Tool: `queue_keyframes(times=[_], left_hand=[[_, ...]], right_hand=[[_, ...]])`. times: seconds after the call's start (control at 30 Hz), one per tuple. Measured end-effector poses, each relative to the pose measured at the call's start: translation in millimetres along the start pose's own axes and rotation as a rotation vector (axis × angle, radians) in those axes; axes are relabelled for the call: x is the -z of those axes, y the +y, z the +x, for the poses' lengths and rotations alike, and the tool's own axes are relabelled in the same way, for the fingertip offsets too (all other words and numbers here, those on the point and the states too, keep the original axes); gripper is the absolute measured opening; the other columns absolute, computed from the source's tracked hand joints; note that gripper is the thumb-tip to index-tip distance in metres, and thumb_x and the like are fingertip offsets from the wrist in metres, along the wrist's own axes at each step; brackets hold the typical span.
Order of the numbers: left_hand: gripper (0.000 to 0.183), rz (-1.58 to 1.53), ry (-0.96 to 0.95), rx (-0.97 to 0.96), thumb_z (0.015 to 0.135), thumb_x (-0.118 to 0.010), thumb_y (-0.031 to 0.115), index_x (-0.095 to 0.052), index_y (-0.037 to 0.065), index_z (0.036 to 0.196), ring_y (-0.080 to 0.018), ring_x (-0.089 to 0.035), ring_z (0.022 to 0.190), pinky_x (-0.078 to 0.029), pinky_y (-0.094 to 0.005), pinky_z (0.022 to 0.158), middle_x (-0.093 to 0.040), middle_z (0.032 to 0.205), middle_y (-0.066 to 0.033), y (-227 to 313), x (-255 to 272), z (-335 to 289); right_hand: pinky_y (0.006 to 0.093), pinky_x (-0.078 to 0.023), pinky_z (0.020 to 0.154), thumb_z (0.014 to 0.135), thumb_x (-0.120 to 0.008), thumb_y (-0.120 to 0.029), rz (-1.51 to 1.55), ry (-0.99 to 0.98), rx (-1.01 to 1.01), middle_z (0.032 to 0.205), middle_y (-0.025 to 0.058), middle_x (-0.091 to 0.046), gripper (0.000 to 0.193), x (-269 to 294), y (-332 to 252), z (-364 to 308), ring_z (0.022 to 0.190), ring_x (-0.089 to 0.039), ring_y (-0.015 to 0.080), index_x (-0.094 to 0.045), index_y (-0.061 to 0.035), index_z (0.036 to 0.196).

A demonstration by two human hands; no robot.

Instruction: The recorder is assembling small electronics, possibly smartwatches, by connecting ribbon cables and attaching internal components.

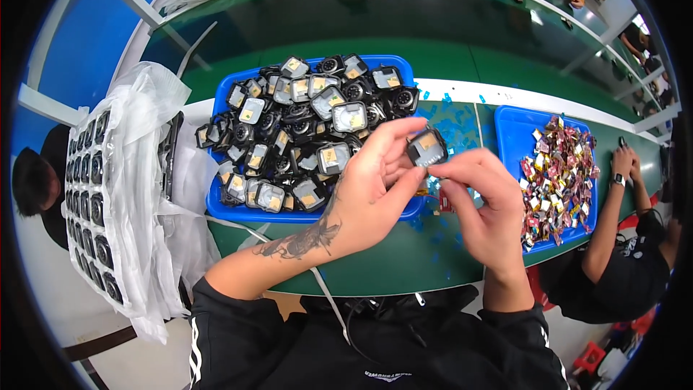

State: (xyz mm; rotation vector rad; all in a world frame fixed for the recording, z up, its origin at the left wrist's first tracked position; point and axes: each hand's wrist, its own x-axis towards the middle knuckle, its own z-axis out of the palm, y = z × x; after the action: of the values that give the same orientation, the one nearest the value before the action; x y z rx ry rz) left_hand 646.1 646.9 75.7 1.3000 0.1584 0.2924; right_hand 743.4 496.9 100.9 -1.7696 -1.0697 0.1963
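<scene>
My left hand point(372, 191) grips a black smartwatch case point(427, 148) between thumb and fingers. Its open side faces up, showing a grey inner face with a tan patch. Close against the case's lower edge, my right hand point(484, 195) has thumb and forefinger drawn together; whatever lies between the tips is too small to tell. Just beside the right thumb shows a small red battery-like piece point(445, 201); whether it hangs from the fingers or lies on the table is unclear. Left of my hands, a blue tray point(214, 198) is heaped with similar watch cases point(328, 101).
A second blue tray point(508, 130) on the right holds small red, yellow and silver pieces point(556, 188). Blue film scraps point(447, 119) litter the green table point(375, 267). Wrapped stacked trays point(137, 195) stand at left. Beyond the white rail runs a green conveyor point(462, 43). A co-worker point(613, 260) sits at right.
</scene>
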Motion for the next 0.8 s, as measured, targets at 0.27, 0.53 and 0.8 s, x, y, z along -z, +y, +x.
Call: queue_keyframes(times=[0.27,0.53,0.8], left_hand=[[0.049,0.013,-0.064,0.027,0.092,-0.052,-0.012,-0.04,-0.006,0.14,-0.0188,-0.059,0.116,-0.05,-0.0295,0.095,-0.058,0.127,-0.0148,-1,1,0],[0.053,0.043,-0.074,0.013,0.091,-0.052,-0.013,-0.039,-0.007,0.141,-0.0194,-0.059,0.116,-0.049,-0.0298,0.096,-0.057,0.129,-0.0161,0,-3,-2],[0.053,0.069,-0.062,-0.007,0.091,-0.051,-0.014,-0.039,-0.007,0.142,-0.0222,-0.055,0.123,-0.046,-0.032,0.103,-0.054,0.134,-0.0178,-5,-4,-5]], right_hand=[[0.025,-0.048,0.056,0.077,-0.073,0.006,0.073,0.164,-0.092,0.08,0.0086,-0.068,0.014,-8,2,4,0.061,-0.062,0.0139,-0.069,0.0003,0.089],[0.0236,-0.041,0.048,0.077,-0.074,0.003,-0.015,0.146,-0.075,0.076,0.0059,-0.068,0.01,-6,-5,8,0.056,-0.056,0.0099,-0.071,-0.0025,0.085],[0.0248,-0.038,0.046,0.077,-0.074,0.002,0.0,0.12,-0.11,0.073,0.0058,-0.066,0.01,-5,-1,8,0.051,-0.05,0.0102,-0.071,-0.0026,0.085]])
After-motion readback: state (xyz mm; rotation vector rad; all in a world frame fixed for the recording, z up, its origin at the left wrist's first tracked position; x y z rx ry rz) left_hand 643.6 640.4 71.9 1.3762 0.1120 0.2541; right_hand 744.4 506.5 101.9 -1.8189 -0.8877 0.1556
